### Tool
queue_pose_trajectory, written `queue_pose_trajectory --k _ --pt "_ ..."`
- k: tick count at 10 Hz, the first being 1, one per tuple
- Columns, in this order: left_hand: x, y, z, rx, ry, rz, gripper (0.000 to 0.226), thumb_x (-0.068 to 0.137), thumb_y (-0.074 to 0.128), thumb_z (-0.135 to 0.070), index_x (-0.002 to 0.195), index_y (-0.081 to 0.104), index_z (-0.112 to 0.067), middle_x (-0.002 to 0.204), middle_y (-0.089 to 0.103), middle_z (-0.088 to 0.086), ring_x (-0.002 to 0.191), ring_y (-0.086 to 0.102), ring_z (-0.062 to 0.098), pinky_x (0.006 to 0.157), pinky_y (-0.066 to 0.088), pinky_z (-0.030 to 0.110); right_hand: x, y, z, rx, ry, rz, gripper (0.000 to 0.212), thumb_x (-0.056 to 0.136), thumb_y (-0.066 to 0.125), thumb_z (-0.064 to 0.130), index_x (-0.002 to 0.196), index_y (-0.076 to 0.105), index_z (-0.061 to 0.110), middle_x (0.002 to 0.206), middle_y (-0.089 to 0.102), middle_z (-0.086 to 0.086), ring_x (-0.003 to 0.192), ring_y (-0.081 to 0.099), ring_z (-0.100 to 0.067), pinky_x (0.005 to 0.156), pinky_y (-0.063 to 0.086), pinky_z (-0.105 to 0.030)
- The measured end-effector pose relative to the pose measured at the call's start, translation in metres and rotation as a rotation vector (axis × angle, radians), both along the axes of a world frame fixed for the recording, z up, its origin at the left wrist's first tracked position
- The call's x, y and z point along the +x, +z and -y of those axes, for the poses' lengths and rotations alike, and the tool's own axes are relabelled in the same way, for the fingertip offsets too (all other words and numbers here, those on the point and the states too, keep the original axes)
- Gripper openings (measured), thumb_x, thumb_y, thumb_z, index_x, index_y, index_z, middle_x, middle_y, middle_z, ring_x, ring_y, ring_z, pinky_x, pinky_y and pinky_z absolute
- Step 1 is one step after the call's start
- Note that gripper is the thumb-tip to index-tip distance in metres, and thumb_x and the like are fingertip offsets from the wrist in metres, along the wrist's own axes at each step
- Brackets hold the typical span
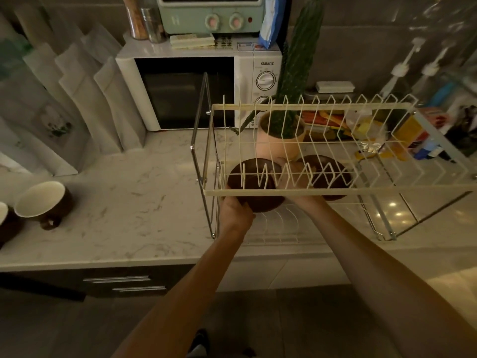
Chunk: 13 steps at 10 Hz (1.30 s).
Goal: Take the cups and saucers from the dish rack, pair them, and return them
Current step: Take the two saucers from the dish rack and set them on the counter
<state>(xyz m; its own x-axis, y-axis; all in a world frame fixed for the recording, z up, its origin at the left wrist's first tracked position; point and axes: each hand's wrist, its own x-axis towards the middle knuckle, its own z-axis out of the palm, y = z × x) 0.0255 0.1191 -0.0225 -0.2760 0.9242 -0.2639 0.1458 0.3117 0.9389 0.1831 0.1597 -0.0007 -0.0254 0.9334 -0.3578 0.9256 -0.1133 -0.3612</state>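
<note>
Under the top tier of the cream wire dish rack (309, 193), each of my hands holds a dark brown saucer. My left hand (236, 214) grips the left saucer (254, 183) by its near rim. My right hand (296, 177) is partly hidden behind the rack wires and holds the right saucer (326, 177) by its left edge. The two saucers sit side by side, tilted, just below the upper tier. A brown cup with a cream inside (44, 201) lies tilted on the counter at far left, and a second cup (4, 218) is cut off by the frame edge.
A white microwave (198, 91) stands behind the rack with a green toaster oven (211, 14) on top. A potted cactus (282, 135) stands behind the rack. Food packets (374, 130) crowd the back right. The marble counter (134, 202) stretches between the cups and the rack.
</note>
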Motion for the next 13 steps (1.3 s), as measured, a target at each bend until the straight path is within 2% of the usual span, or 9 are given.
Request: queue_pose_trajectory --k 1,2,4,5,7,8,9,10,13 --pt "0.001 0.003 0.007 0.011 -0.013 -0.013 0.056 0.087 0.052 0.007 0.136 0.041 -0.017 0.136 0.048 0.010 0.085 0.059 0.011 0.076 0.060 0.045 -0.002 -0.003 -0.005 0.159 0.048 -0.115 0.032 0.102 0.044 0.025 0.069 0.042 0.023 0.072 0.045 0.004 0.106 0.059 -0.035 0.089 0.044 -0.035" --pt "0.000 0.004 0.015 0.036 -0.060 -0.044 0.068 0.083 0.056 0.006 0.140 0.034 -0.022 0.135 0.048 0.010 0.101 0.059 0.019 0.078 0.059 0.048 -0.008 0.000 -0.011 0.430 0.023 -0.138 0.019 0.100 0.046 0.022 0.094 0.059 0.009 0.091 0.065 -0.010 0.092 0.063 -0.030 0.079 0.040 -0.028" --pt "0.000 0.008 0.034 0.045 -0.147 -0.131 0.063 0.081 0.059 0.003 0.136 0.039 -0.019 0.125 0.054 0.013 0.111 0.058 0.031 0.084 0.057 0.049 -0.001 0.013 0.013 0.409 -0.062 0.051 0.040 0.099 0.042 0.045 0.120 0.058 0.015 0.112 0.067 -0.015 0.108 0.061 -0.039 0.082 0.050 -0.043" --pt "-0.003 0.011 0.050 0.054 -0.186 -0.107 0.063 0.080 0.060 0.004 0.135 0.041 -0.021 0.123 0.053 0.012 0.103 0.061 0.029 0.074 0.060 0.047 0.002 0.011 0.027 0.393 -0.103 0.067 0.038 0.098 0.044 0.045 0.108 0.061 0.012 0.108 0.067 -0.015 0.103 0.063 -0.036 0.075 0.046 -0.037" --pt "-0.020 0.009 0.086 0.112 -0.283 -0.098 0.054 0.083 0.060 0.003 0.130 0.048 -0.021 0.105 0.061 -0.004 0.090 0.064 0.012 0.070 0.062 0.038 0.009 0.013 0.067 0.345 -0.077 0.089 0.037 0.096 0.047 0.045 0.110 0.058 0.013 0.101 0.069 -0.012 0.094 0.067 -0.036 0.071 0.050 -0.037" --pt "-0.030 0.005 0.104 0.117 -0.322 -0.108 0.051 0.084 0.059 0.002 0.128 0.051 -0.022 0.095 0.058 -0.015 0.085 0.062 0.005 0.071 0.061 0.033 0.010 0.010 0.084 0.297 -0.033 0.074 0.034 0.096 0.048 0.043 0.105 0.062 0.014 0.090 0.071 -0.008 0.072 0.070 -0.028 0.072 0.057 -0.041" --pt "-0.039 0.004 0.119 0.100 -0.350 -0.100 0.049 0.084 0.060 0.003 0.126 0.052 -0.021 0.094 0.056 -0.017 0.079 0.062 0.003 0.063 0.061 0.028 0.006 0.005 0.096 0.198 -0.014 0.072 0.032 0.098 0.048 0.039 0.091 0.064 0.013 0.065 0.070 -0.003 0.043 0.067 -0.015 0.056 0.057 -0.032" --pt "-0.048 0.002 0.130 0.079 -0.359 -0.109 0.049 0.083 0.060 0.003 0.124 0.053 -0.022 0.095 0.058 -0.015 0.081 0.063 0.006 0.064 0.062 0.034 -0.001 0.002 0.106 0.067 -0.007 0.019 0.032 0.099 0.049 0.037 0.087 0.062 0.010 0.061 0.070 -0.005 0.039 0.066 -0.014 0.046 0.054 -0.027" --pt "-0.097 0.001 0.152 0.003 -0.330 -0.181 0.040 0.087 0.059 -0.010 0.123 0.053 -0.026 0.091 0.058 -0.015 0.081 0.068 0.013 0.072 0.061 0.040 -0.041 -0.002 0.126 -0.215 0.062 -0.202 0.028 0.100 0.050 0.028 0.110 0.063 0.005 0.075 0.075 -0.013 0.057 0.074 -0.020 0.054 0.061 -0.032"
